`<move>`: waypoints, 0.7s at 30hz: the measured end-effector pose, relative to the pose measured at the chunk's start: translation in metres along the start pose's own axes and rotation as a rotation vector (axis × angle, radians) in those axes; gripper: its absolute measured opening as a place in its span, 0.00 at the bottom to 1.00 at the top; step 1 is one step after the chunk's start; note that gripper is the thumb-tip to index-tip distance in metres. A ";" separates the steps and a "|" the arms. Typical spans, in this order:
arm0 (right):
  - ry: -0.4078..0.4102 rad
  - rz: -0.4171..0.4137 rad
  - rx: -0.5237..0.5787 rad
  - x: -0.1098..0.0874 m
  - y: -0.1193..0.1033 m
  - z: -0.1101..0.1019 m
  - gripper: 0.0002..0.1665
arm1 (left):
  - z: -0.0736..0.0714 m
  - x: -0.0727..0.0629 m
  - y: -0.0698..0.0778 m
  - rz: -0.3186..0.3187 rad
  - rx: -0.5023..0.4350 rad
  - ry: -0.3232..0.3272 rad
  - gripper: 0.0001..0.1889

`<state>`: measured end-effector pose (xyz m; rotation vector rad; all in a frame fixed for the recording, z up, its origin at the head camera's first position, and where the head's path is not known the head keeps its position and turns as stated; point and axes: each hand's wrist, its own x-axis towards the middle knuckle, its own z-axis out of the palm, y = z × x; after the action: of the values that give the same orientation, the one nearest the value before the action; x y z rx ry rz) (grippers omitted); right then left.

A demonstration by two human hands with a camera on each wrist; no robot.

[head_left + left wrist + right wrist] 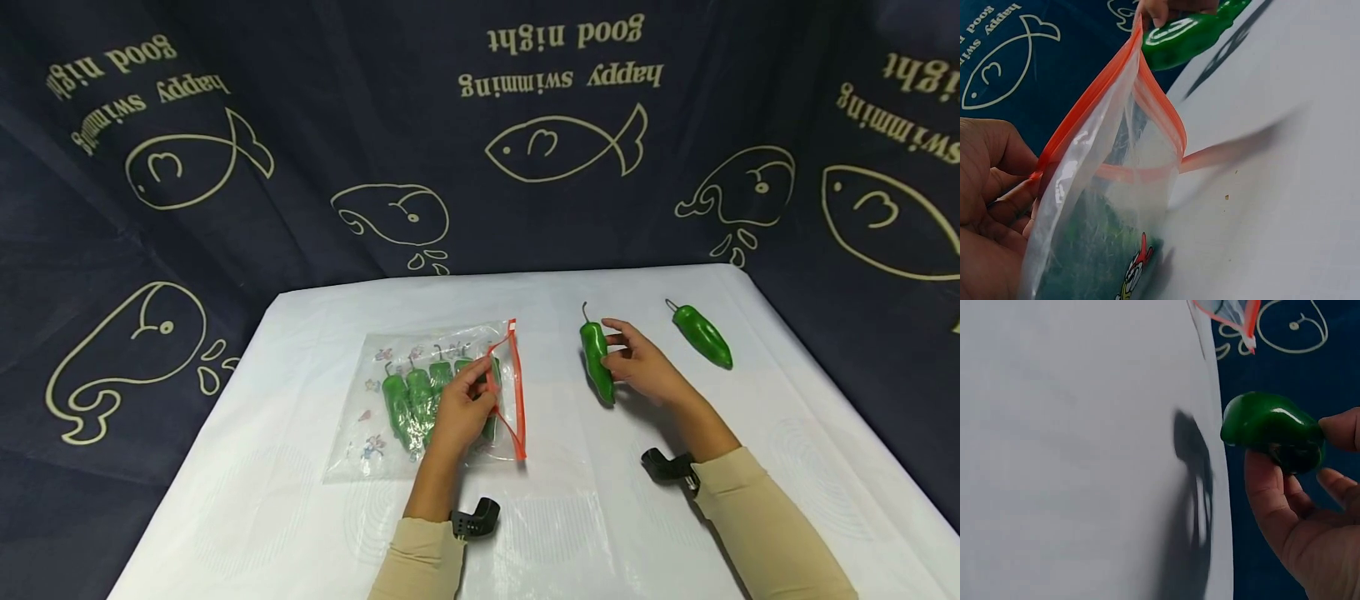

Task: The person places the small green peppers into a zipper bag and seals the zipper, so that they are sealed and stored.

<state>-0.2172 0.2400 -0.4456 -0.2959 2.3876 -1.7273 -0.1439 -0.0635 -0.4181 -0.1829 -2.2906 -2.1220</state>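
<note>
A clear zip bag with a red-orange zip edge lies on the left part of the table, several green peppers inside it. My left hand pinches the upper layer of the bag at its zip, and in the left wrist view the bag's mouth gapes. To the right of the bag, my right hand holds a green pepper between thumb and fingers, stem pointing away. The right wrist view shows that pepper raised above the table, its shadow below.
Another green pepper lies to the right, beyond my right hand. A white cloth covers the table. Behind it hangs a dark blue curtain with fish and whale drawings. Each wrist wears a black camera.
</note>
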 end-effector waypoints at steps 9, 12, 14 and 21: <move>-0.042 -0.008 0.043 0.000 -0.002 0.016 0.39 | 0.000 0.000 0.000 -0.005 -0.001 0.000 0.29; -0.035 -0.008 0.061 0.000 -0.004 0.023 0.40 | 0.000 0.000 0.000 -0.005 -0.003 -0.004 0.29; -0.030 -0.009 0.081 0.001 -0.005 0.028 0.41 | -0.001 0.000 0.001 -0.003 -0.004 -0.006 0.29; -0.041 -0.012 0.189 0.003 -0.013 0.045 0.41 | 0.000 0.005 -0.010 -0.006 -0.030 -0.007 0.29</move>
<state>-0.2072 0.1941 -0.4473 -0.3154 2.1785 -1.9150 -0.1502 -0.0635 -0.4276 -0.1842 -2.2664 -2.1628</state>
